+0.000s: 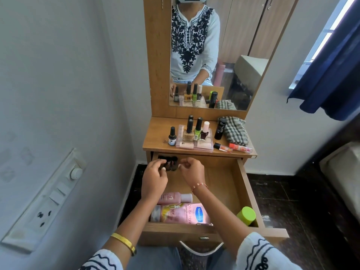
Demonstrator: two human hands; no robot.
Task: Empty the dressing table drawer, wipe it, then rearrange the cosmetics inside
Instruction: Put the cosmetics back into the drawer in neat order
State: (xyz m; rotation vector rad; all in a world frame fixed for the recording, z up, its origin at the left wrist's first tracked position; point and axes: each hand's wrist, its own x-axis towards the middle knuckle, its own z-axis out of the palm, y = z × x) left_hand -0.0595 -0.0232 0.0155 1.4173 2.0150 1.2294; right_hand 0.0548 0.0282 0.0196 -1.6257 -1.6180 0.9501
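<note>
The drawer (241,184) stood pulled out, its wooden floor mostly bare. At its far left corner both hands worked a cluster of small dark bottles (169,162): the left hand (154,179) and right hand (191,172) had fingers curled around them, though which bottle each held was unclear. Two pink bottles (179,207) and a green-capped one (246,215) already lay inside. Nail polishes (191,130), tubes and a checked cloth (234,131) remained on the bench (155,137), so rearranging looked partway done.
</note>
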